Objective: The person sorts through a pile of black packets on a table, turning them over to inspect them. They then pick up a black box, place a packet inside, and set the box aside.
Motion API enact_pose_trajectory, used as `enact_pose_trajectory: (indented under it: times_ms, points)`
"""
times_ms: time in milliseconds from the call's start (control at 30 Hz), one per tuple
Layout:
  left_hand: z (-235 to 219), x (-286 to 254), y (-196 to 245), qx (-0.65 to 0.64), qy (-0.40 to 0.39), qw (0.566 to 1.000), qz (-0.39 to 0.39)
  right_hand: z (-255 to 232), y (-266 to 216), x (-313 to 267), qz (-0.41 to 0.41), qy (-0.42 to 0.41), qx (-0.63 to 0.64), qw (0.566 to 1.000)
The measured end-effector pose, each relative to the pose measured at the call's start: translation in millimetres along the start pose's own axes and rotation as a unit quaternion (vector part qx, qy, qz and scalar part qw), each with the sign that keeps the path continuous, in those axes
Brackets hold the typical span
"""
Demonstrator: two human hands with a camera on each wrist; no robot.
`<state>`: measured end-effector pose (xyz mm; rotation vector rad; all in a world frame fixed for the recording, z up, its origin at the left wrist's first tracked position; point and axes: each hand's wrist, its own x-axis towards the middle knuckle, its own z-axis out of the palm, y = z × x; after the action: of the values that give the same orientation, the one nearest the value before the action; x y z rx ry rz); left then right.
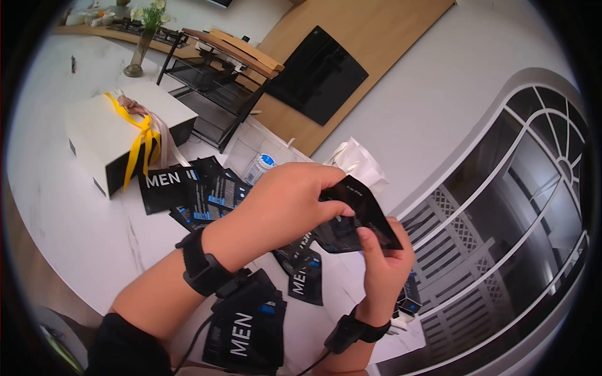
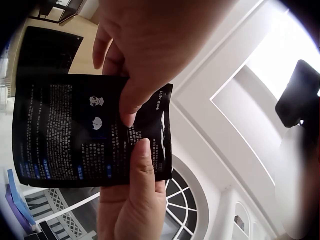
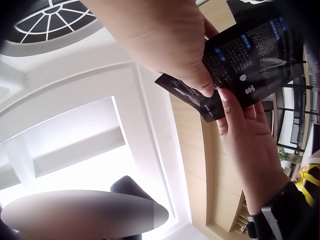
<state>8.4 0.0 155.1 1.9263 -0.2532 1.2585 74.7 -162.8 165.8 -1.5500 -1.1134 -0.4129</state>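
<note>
Both hands hold a flat black foil sachet (image 1: 345,216) raised above the table. My left hand (image 1: 276,197) pinches its upper edge, thumb across the printed face. From the lower right, my right hand (image 1: 387,266) grips the opposite edge, its thumb near the left one. Small white and blue print and two white icons cover the sachet (image 2: 75,130) in the left wrist view. One end of the sachet (image 3: 192,95) shows a shiny crease in the right wrist view. Below the left forearm lies a stack of black sachets (image 1: 248,332) marked MEN.
More black MEN sachets (image 1: 166,188) are spread over the white table (image 1: 132,250). A white and black box (image 1: 135,122) with yellow ribbon stands at the left, near a flower vase (image 1: 141,53). A blue-lidded tub (image 1: 260,166), a white bag (image 1: 357,160) and a rack (image 1: 216,81) stand beyond.
</note>
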Motion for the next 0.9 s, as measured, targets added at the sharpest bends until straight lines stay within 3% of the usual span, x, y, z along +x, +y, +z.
enact_pose_trajectory:
  times_ms: [133, 233, 300, 333, 433, 567, 633, 733, 900]
  points:
    - [-6.4, -0.9, 15.9, -0.046, -0.093, 0.994, -0.029, -2.9, 0.8, 3.6, 0.017, 0.059, 0.033, 0.998]
    - [0.4, -2.4, 12.8, -0.043, -0.084, 0.996, -0.007, -3.1, 0.8, 3.2, 0.043, 0.061, 0.095, 0.993]
    - [1.5, -1.7, 9.2, 0.015, -0.003, 1.000, 0.017, -5.3, -0.7, 1.4, 0.034, 0.034, 0.083, 0.995]
    - [0.2, -1.1, 9.7, 0.015, -0.003, 1.000, 0.018, -2.8, -1.7, -0.2, 0.033, 0.034, 0.082, 0.995]
    - [-4.9, 0.5, 16.9, -0.045, 0.014, 0.995, -0.090, 3.4, -0.3, -2.6, 0.021, -0.005, 0.087, 0.996]
    - [-3.6, 0.3, 19.6, -0.111, 0.022, 0.990, -0.088, 1.4, 8.8, 0.2, 0.064, 0.008, 0.061, 0.996]
    - [2.4, -0.7, 15.4, -0.093, 0.056, 0.993, -0.048, 3.8, 7.5, 1.8, 0.054, 0.024, 0.073, 0.996]
    - [-0.4, -0.8, 9.3, -0.018, -0.011, 0.995, -0.096, 5.2, 5.5, 1.3, 0.056, 0.046, 0.095, 0.993]
    - [-1.4, -0.9, 11.6, -0.027, -0.016, 0.996, -0.088, 2.1, 4.8, -2.8, 0.022, 0.030, 0.043, 0.998]
